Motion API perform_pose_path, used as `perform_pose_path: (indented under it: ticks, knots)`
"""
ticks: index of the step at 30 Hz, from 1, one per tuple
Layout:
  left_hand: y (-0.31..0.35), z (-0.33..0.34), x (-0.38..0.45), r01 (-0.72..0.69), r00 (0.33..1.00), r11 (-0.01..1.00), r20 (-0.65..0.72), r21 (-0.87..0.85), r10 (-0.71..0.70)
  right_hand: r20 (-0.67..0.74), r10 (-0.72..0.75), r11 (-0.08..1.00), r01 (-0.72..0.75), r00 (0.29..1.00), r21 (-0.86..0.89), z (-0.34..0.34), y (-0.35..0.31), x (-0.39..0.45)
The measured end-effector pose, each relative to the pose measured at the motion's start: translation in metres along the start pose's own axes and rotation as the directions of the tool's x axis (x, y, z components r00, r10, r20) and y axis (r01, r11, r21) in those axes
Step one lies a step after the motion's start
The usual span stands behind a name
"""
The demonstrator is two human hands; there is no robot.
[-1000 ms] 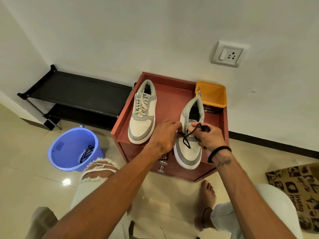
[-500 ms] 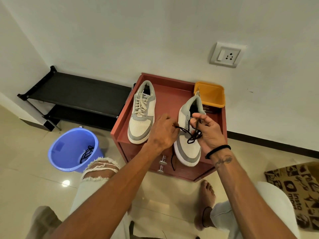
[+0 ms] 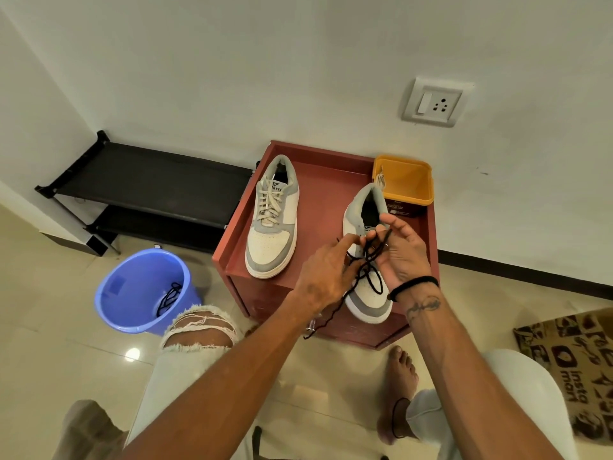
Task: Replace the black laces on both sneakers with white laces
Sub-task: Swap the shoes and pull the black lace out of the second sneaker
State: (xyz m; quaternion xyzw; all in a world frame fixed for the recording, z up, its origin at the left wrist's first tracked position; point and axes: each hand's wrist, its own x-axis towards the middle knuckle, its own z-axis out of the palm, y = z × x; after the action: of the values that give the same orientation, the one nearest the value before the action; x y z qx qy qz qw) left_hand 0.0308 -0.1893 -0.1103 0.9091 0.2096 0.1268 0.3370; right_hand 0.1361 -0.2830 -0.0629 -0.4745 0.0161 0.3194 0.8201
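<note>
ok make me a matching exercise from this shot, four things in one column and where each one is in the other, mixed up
Things:
1. left sneaker
2. right sneaker
3. blue bucket
4. yellow tub

Places or states:
A. on the floor, a black lace lying inside it
B. back right corner of the red cabinet, a white lace end hanging over its rim
C. already laced in white
D. under both hands, black lace coming out

Pairs: 1-C, 2-D, 3-A, 4-B

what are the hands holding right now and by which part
Both hold the black lace over the right-hand sneaker. The right hand has its bunched loops draped over the fingers; the left hand pinches a strand beside them. One end dangles free.
</note>
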Motion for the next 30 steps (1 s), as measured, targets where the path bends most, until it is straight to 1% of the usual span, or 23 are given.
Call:
perform_pose_path:
  ticks: [6, 9, 11, 14, 17, 18, 19, 20, 21, 22, 23, 24, 25, 26, 27, 28, 30]
  knots:
    - [0.000, 0.011, 0.007, 0.163, 0.982, 0.987, -0.096, -0.014, -0.163, 0.015, 0.016, 1.000, -0.016, 1.000, 0.025, 0.002, -0.005, 0.004]
    - [0.000, 0.016, 0.010, 0.209, 0.970, 0.977, -0.122, -0.032, -0.211, 0.032, 0.067, 0.998, -0.067, 0.997, 0.018, 0.004, 0.002, 0.002]
    - [0.002, 0.018, 0.011, 0.239, 0.958, 0.969, -0.148, -0.059, -0.246, 0.012, 0.100, 0.994, -0.100, 0.995, 0.039, 0.004, 0.003, 0.004]
    - [0.005, 0.020, 0.011, 0.259, 0.946, 0.964, -0.187, -0.062, -0.266, -0.019, 0.133, 0.982, -0.129, 0.991, 0.140, 0.001, -0.010, 0.009]
    - [0.003, 0.019, 0.007, 0.252, 0.948, 0.968, -0.199, -0.009, -0.248, -0.031, 0.164, 0.941, -0.147, 0.986, 0.304, -0.002, -0.025, 0.007]
    - [0.003, 0.019, 0.006, 0.249, 0.949, 0.968, -0.201, 0.006, -0.243, -0.033, 0.161, 0.935, -0.142, 0.986, 0.324, -0.001, -0.029, 0.006]
    - [0.003, 0.019, 0.005, 0.249, 0.949, 0.968, -0.201, 0.017, -0.241, -0.041, 0.151, 0.942, -0.131, 0.988, 0.310, -0.002, -0.031, 0.005]
    - [0.004, 0.020, 0.004, 0.253, 0.949, 0.967, -0.201, 0.030, -0.242, -0.057, 0.124, 0.961, -0.106, 0.991, 0.255, -0.003, -0.032, 0.006]
    - [0.006, 0.020, 0.003, 0.256, 0.950, 0.966, -0.199, 0.044, -0.243, -0.081, 0.053, 0.992, -0.044, 0.995, 0.120, -0.005, -0.032, 0.006]
    - [0.007, 0.021, 0.002, 0.257, 0.950, 0.965, -0.197, 0.054, -0.242, -0.095, -0.078, 0.989, 0.065, 0.992, -0.131, -0.007, -0.030, 0.006]
    - [0.009, 0.021, 0.001, 0.254, 0.950, 0.966, -0.201, 0.052, -0.239, -0.050, -0.246, 0.867, 0.196, 0.968, -0.458, -0.010, -0.029, 0.006]
    - [0.011, 0.020, 0.000, 0.247, 0.949, 0.968, -0.211, 0.039, -0.234, 0.076, -0.368, 0.624, 0.306, 0.927, -0.719, -0.013, -0.026, 0.006]
    - [0.011, 0.019, 0.000, 0.227, 0.949, 0.974, -0.227, 0.021, -0.217, 0.229, -0.393, 0.365, 0.379, 0.891, -0.850, -0.014, -0.023, 0.005]
    - [0.011, 0.017, 0.000, 0.194, 0.953, 0.981, -0.239, 0.005, -0.187, 0.342, -0.335, 0.167, 0.412, 0.878, -0.896, -0.015, -0.020, 0.005]
    - [0.011, 0.016, 0.000, 0.151, 0.960, 0.988, -0.235, -0.010, -0.149, 0.398, -0.249, 0.028, 0.417, 0.883, -0.908, -0.016, -0.017, 0.005]
    - [0.011, 0.015, 0.001, 0.109, 0.971, 0.994, -0.212, -0.021, -0.112, 0.410, -0.167, -0.063, 0.405, 0.897, -0.912, -0.018, -0.013, 0.006]
    - [0.010, 0.012, 0.002, 0.048, 0.989, 0.999, -0.143, -0.012, -0.049, 0.403, -0.073, -0.177, 0.386, 0.912, -0.905, -0.020, -0.003, 0.007]
